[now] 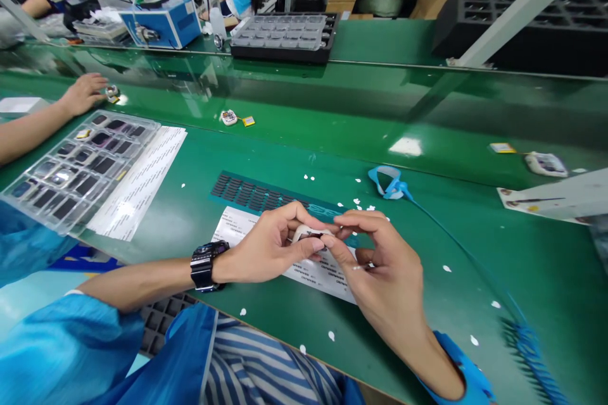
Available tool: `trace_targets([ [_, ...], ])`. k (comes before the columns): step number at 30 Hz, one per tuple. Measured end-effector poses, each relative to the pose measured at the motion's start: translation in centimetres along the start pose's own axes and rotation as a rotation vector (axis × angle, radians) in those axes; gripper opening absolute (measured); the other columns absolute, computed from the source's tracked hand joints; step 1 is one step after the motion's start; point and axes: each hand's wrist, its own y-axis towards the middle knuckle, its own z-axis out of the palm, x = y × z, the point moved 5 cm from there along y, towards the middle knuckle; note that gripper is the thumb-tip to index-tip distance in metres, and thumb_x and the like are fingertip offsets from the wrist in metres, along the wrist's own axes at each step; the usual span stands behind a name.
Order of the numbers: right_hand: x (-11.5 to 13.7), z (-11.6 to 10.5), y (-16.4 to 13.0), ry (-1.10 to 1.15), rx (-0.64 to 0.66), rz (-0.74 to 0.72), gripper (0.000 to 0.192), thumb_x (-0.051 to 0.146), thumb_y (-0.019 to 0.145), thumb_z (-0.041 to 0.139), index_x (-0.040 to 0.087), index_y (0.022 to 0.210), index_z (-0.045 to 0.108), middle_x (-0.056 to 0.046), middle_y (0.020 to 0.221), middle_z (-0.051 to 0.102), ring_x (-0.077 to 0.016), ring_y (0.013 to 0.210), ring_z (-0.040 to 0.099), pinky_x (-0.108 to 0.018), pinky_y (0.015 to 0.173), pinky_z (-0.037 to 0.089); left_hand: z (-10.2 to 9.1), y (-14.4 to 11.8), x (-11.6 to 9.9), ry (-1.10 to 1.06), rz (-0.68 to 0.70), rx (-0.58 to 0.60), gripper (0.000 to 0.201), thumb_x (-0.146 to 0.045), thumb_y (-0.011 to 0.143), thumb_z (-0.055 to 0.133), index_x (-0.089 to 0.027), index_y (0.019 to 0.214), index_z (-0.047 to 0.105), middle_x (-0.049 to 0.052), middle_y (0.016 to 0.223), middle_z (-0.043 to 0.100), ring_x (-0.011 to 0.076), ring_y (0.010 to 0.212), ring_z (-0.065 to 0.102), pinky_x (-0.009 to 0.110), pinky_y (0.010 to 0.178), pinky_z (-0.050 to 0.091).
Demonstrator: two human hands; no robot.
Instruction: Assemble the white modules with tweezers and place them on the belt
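Between my two hands is a small white casing with a dark inside, partly hidden by my fingers. My left hand grips it between thumb and fingers. At its right edge, the thumb and fingertips of my right hand close on the same casing; whether they also pinch some small part cannot be made out. Beneath the hands lies a white printed sheet. Just behind it is a teal sheet with rows of dark strips.
A blue wrist strap trails a coiled cord to the right. White casings with yellow batteries lie on the green belt, one being this casing. At left, a co-worker's hand reaches over a clear compartment tray. White scraps dot the table.
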Motion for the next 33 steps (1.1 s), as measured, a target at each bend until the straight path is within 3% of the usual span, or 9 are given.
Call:
trace_targets([
  [2,-0.6,-0.1,0.2,0.087,0.011,0.102,0.019,0.024,0.085,0.073,0.024,0.103,0.069,-0.007,0.098,0.07,-0.017,0.076,0.068,-0.018,0.038,0.047,0.0,0.0,-0.2,0.003,0.001,-0.01,0.03,-0.042,0.088,0.069,-0.016,0.097,0.056,0.009,0.103,0.07,0.0112,0.076,0.064,0.025,0.067,0.055],
  [7,-1.0,0.4,0.6,0.301,0.186,0.271,0.014,0.035,0.083,0.076,0.023,0.09,0.078,-0.006,0.084,0.079,-0.0219,0.077,0.075,-0.03,0.06,0.063,0.0,0.0,0.0,-0.034,-0.025,-0.037,0.026,-0.038,0.088,0.069,-0.016,0.095,0.059,0.004,0.095,0.065,0.0113,0.079,0.064,0.027,0.072,0.06],
  [11,-1.0,0.6,0.4,0.381,0.217,0.378,0.018,0.039,0.079,0.079,0.022,0.086,0.079,-0.006,0.081,0.08,-0.022,0.069,0.076,-0.029,0.055,0.062,-0.3,-0.1,0.3,0.028,-0.034,-0.056,0.026,-0.039,0.088,0.069,-0.016,0.095,0.061,0.004,0.089,0.067,0.0112,0.071,0.065,0.026,0.067,0.059],
  [21,-0.7,1.4,-0.1,0.331,0.174,0.304,0.009,0.027,0.081,0.069,0.02,0.084,0.073,-0.006,0.078,0.078,-0.0186,0.063,0.073,-0.023,0.048,0.055,-0.6,-0.2,0.7,0.196,-0.012,-0.142,0.018,-0.032,0.081,0.07,-0.016,0.084,0.062,0.002,0.07,0.067,0.01,0.057,0.058,0.022,0.052,0.044],
  [28,-0.2,1.6,-0.2,0.261,0.12,0.24,0.005,0.023,0.08,0.066,0.02,0.079,0.069,-0.004,0.076,0.076,-0.0155,0.058,0.067,-0.022,0.043,0.048,-0.8,-0.2,0.5,0.299,0.056,-0.171,0.013,-0.024,0.078,0.069,-0.017,0.075,0.059,0.003,0.075,0.071,0.0105,0.061,0.057,0.023,0.056,0.044],
  [33,-0.2,1.6,-0.2,0.222,0.121,0.211,0.006,0.022,0.082,0.064,0.02,0.08,0.069,-0.004,0.076,0.077,-0.0167,0.058,0.069,-0.023,0.044,0.051,-0.7,0.0,0.3,0.284,0.029,-0.166,0.014,-0.023,0.076,0.071,-0.016,0.074,0.06,0.001,0.071,0.067,0.0105,0.062,0.058,0.022,0.057,0.047],
])
